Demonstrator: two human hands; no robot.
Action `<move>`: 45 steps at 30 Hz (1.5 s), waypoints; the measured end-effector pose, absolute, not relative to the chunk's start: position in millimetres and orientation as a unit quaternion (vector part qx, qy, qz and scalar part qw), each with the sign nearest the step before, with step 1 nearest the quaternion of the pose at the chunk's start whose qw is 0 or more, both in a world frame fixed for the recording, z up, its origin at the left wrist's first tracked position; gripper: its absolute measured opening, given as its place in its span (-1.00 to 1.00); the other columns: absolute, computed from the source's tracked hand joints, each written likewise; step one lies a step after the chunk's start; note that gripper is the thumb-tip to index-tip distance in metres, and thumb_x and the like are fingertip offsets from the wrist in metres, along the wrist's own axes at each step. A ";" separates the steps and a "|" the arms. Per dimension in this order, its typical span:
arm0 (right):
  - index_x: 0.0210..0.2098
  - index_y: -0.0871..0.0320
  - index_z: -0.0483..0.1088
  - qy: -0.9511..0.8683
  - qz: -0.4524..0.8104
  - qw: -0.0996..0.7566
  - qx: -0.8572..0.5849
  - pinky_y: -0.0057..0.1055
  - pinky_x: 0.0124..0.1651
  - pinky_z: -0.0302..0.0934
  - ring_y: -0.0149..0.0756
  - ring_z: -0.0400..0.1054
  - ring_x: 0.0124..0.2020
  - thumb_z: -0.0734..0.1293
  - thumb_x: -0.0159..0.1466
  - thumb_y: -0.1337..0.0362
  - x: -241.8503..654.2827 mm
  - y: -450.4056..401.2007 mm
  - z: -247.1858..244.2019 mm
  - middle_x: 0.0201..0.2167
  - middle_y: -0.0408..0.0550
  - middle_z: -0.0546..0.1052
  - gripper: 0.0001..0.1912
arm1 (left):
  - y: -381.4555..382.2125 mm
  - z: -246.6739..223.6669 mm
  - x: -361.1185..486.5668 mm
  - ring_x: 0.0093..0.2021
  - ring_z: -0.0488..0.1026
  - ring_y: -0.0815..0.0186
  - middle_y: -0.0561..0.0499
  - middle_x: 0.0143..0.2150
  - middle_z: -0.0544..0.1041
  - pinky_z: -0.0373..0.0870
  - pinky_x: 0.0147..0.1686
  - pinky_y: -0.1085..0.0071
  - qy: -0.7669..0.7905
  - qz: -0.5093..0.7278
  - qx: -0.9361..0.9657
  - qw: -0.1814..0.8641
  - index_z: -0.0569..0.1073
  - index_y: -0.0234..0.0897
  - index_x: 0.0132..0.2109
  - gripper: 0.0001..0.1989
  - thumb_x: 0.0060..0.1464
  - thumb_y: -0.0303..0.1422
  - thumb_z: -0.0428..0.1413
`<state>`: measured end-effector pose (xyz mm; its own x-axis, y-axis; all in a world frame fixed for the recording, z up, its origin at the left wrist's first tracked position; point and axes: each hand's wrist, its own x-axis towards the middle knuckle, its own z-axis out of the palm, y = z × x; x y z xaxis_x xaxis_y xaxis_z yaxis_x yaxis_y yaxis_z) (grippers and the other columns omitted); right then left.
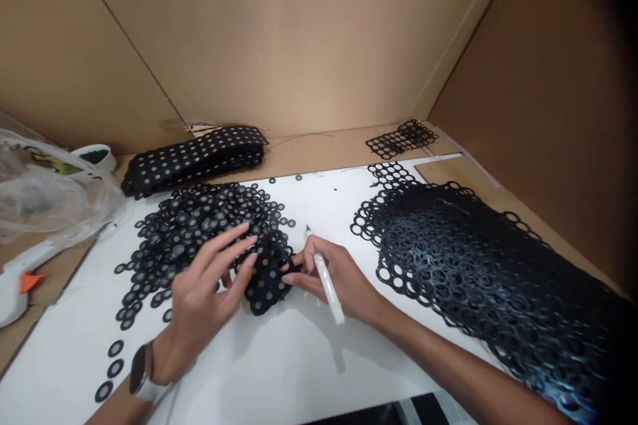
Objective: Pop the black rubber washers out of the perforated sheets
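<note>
A small black sheet with grey dots (266, 282) stands tilted between my two hands over the white board. My right hand (333, 272) pinches its right edge between thumb and fingertips. The same hand also holds a white pen-like tool (329, 288), its pointed tip facing away from me. My left hand (204, 282), wearing a watch, is open with fingers spread, its thumb at the sheet's left edge; whether it touches is unclear. Behind and left of the sheet lies a heap of black rings with grey centres (199, 219).
At right lies a big pile of black ring-mesh sheets (448, 259), with a smaller mesh piece (403, 139) behind it. A stack of dotted strips (199, 155) rests at the back left. Far left are a plastic bag (44, 192) and a white glue gun (17, 285). Cardboard walls (299, 39) enclose the board.
</note>
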<state>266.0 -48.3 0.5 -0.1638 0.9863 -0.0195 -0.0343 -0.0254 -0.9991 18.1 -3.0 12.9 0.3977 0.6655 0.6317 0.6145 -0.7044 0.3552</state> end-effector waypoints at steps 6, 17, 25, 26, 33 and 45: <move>-0.32 0.10 0.24 -0.495 0.588 0.457 -0.447 -0.48 -0.33 0.35 -0.40 0.48 -0.36 0.63 0.23 0.03 267.5 -47.9 1.3 -0.19 -0.10 0.59 -0.48 | -12.6 -0.7 25.9 -0.32 0.62 0.38 -0.12 0.27 0.62 0.55 -0.34 0.45 0.316 0.339 0.883 0.078 0.46 -0.14 0.34 -0.52 0.34 -0.46 0.27; -0.31 0.10 0.26 -0.474 0.618 0.483 -0.400 -0.41 -0.13 0.47 -0.32 0.59 -0.18 0.65 0.23 0.15 266.8 -46.9 -1.8 -0.02 0.03 0.66 -0.52 | -13.1 -7.4 23.7 -0.39 0.53 0.50 -0.08 0.15 0.63 0.47 -0.46 0.55 0.303 0.364 0.863 0.176 0.52 -0.15 0.26 -0.60 0.34 -0.48 0.29; -0.36 0.08 0.26 -0.524 0.565 0.485 -0.413 -0.30 -0.02 0.47 -0.18 0.63 -0.07 0.57 0.32 0.17 263.1 -49.3 -0.6 -0.06 0.06 0.69 -0.61 | -8.7 -9.3 23.6 0.01 0.61 0.35 -0.05 0.08 0.66 0.56 -0.11 0.51 0.291 0.386 0.852 0.202 0.56 -0.19 0.22 -0.62 0.35 -0.59 0.24; -0.36 0.07 0.26 -0.536 0.551 0.487 -0.415 -0.30 -0.02 0.47 -0.18 0.63 -0.07 0.55 0.34 0.18 262.7 -49.6 0.1 -0.08 0.06 0.69 -0.62 | -8.5 -9.7 23.7 0.00 0.62 0.36 -0.05 0.08 0.66 0.56 -0.11 0.51 0.293 0.387 0.850 0.206 0.56 -0.19 0.22 -0.62 0.35 -0.59 0.24; -0.39 0.08 0.26 -0.571 0.492 0.502 -0.425 -0.37 -0.10 0.46 -0.23 0.64 -0.14 0.53 0.36 0.22 260.9 -50.2 -2.5 -0.18 -0.01 0.68 -0.63 | -7.4 -13.0 22.8 -0.02 0.63 0.36 -0.03 0.06 0.68 0.59 -0.10 0.50 0.300 0.387 0.844 0.219 0.55 -0.17 0.24 -0.61 0.36 -0.57 0.24; -0.38 0.08 0.22 -0.583 0.480 0.506 -0.416 -0.41 -0.12 0.41 -0.27 0.59 -0.17 0.49 0.37 0.31 260.4 -52.6 -2.6 -0.20 -0.05 0.64 -0.64 | -8.6 -15.8 24.5 0.00 0.70 0.26 -0.08 0.13 0.71 0.70 -0.15 0.45 0.273 0.371 0.856 0.235 0.58 -0.16 0.25 -0.59 0.31 -0.51 0.31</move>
